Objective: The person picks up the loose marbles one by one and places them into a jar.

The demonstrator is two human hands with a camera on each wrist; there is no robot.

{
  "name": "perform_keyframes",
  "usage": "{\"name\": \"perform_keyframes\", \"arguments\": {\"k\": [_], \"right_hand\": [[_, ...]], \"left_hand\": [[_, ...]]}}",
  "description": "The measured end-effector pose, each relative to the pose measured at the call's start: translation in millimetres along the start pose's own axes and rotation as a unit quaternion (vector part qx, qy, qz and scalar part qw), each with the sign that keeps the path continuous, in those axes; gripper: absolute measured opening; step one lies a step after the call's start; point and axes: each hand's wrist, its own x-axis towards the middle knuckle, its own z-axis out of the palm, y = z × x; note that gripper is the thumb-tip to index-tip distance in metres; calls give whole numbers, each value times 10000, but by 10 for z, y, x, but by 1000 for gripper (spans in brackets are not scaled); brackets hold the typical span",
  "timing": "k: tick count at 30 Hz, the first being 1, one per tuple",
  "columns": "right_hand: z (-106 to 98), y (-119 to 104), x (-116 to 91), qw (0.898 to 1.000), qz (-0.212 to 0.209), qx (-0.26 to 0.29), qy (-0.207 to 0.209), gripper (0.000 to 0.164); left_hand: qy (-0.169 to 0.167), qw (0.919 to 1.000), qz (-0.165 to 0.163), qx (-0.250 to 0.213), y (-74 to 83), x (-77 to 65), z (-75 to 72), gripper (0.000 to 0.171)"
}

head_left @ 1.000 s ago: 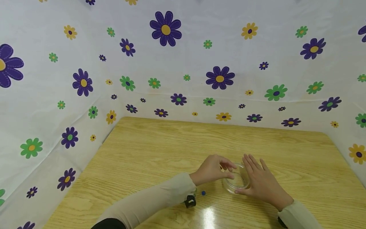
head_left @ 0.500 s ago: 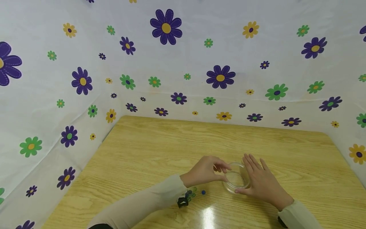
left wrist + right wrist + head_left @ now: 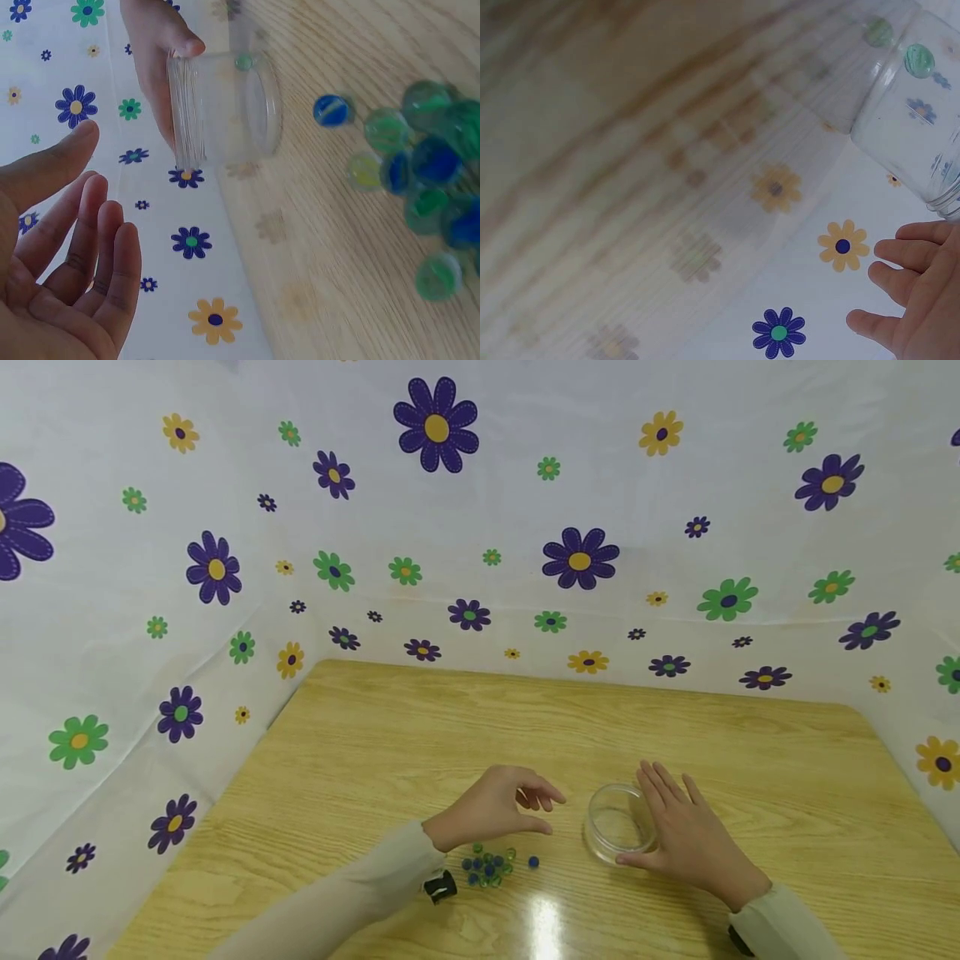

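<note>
A clear, wide-mouthed jar (image 3: 617, 847) stands upright on the wooden table, lidless. My right hand (image 3: 686, 835) rests against its right side with straight fingers, thumb toward the near side. Both wrist views show a green marble (image 3: 244, 61) through the glass near the jar's base. My left hand (image 3: 498, 806) hovers left of the jar, thumb and fingers apart and nothing between them. Below that hand lies a cluster of green and blue glass marbles (image 3: 489, 870). A lone blue marble (image 3: 533, 862) sits between the cluster and the jar.
The light wooden table (image 3: 420, 727) extends beyond both hands to a white flower-patterned cloth (image 3: 487, 485) at the back and sides. A bright glare spot (image 3: 545, 927) shows on the near part of the tabletop.
My left hand has drawn back leftward from over the jar's mouth. The marble cluster, earlier mostly hidden behind the left wrist, now shows. Right hand and jar stay in place.
</note>
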Motion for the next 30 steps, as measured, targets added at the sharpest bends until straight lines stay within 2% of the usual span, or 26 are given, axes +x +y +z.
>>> {"name": "perform_keyframes", "arguments": {"k": [10, 18, 30], "right_hand": [[-9, 4, -5, 10000, -25, -4, -52, 114], [2, 1, -1, 10000, -41, -8, -34, 113], [-16, -6, 4, 10000, -52, -18, -27, 111]], "left_hand": [[-38, 9999, -63, -96, -187, -204, -168, 27], [-57, 9999, -99, 39, -335, -345, -277, 27], [-281, 9992, -232, -162, -573, -573, -312, 23]]}}
